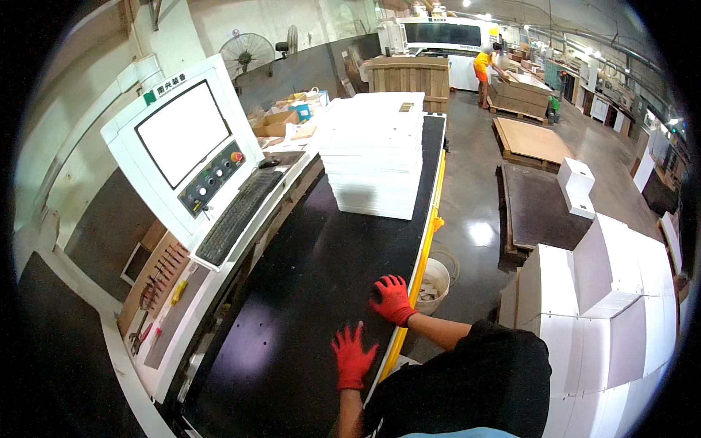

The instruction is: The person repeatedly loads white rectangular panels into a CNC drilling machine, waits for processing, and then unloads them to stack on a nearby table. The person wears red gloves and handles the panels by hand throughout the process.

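Both of my hands wear red gloves and rest flat on a long black machine table (307, 292). My left hand (353, 356) lies with fingers spread near the table's front right part. My right hand (393, 298) lies a little farther ahead, close to the yellow edge strip (423, 248), fingers apart. Neither hand holds anything. A tall stack of white sheets (376, 153) stands farther along the table, well beyond both hands.
A white control console with a blank screen (182, 131), buttons and a black keyboard (237, 215) stands to the left. A white bucket (434, 285) sits on the floor right of the table. Stacks of white boxes (613, 306) rise at right. Pallets and a person in orange (482, 69) are far off.
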### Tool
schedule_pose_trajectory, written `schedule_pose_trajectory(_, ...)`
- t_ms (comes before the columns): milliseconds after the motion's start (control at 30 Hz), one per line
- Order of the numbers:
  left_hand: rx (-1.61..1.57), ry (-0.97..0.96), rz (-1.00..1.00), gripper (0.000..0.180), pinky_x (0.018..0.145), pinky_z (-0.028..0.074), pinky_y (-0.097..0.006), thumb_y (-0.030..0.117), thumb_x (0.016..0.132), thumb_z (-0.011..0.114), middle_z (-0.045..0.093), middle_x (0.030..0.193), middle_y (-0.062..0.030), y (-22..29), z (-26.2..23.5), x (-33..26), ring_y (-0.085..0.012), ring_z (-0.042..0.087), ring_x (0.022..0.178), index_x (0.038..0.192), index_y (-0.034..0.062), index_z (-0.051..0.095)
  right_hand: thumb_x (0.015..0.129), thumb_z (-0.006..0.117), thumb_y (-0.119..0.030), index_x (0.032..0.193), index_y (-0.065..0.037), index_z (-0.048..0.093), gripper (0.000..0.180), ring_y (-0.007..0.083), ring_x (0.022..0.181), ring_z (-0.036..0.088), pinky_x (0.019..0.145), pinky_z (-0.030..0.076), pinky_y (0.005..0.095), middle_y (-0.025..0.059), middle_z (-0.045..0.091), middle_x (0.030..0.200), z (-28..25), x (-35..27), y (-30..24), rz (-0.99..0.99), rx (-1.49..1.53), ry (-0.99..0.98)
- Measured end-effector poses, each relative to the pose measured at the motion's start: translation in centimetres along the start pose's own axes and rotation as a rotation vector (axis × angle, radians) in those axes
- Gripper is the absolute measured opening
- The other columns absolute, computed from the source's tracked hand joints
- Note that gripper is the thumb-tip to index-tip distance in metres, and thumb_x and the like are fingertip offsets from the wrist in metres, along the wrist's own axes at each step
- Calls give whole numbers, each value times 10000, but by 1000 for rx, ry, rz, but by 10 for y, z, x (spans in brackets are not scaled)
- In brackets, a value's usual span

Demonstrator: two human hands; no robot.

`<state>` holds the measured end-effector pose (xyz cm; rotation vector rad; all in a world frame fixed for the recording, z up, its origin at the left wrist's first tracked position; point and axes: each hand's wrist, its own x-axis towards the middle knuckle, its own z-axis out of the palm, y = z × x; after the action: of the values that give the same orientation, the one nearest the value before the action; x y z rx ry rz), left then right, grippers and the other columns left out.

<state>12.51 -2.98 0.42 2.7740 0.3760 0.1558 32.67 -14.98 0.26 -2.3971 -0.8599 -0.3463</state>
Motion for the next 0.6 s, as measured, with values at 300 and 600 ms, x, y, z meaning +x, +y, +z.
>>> schedule_pose_trajectory(300,-16,-81,35,933,1231,91,-703,634,899,658,291,1674,-240,-23,12,5,-521,218,1538,1664,273,265,810,800,-410,1224,-86,684,539,395,1346,503,1170,334,564,193,605,1355,6,0,0,29,7,19)
schedule_pose_trajectory(600,-50,-20,49,930,1228,108,-703,616,897,667,302,1669,-234,-14,12,0,-508,239,1533,1662,273,265,802,799,-418,1271,-99,669,582,403,1368,485,1186,310,593,187,592,1376,25,-2,17,30,-22,-2)
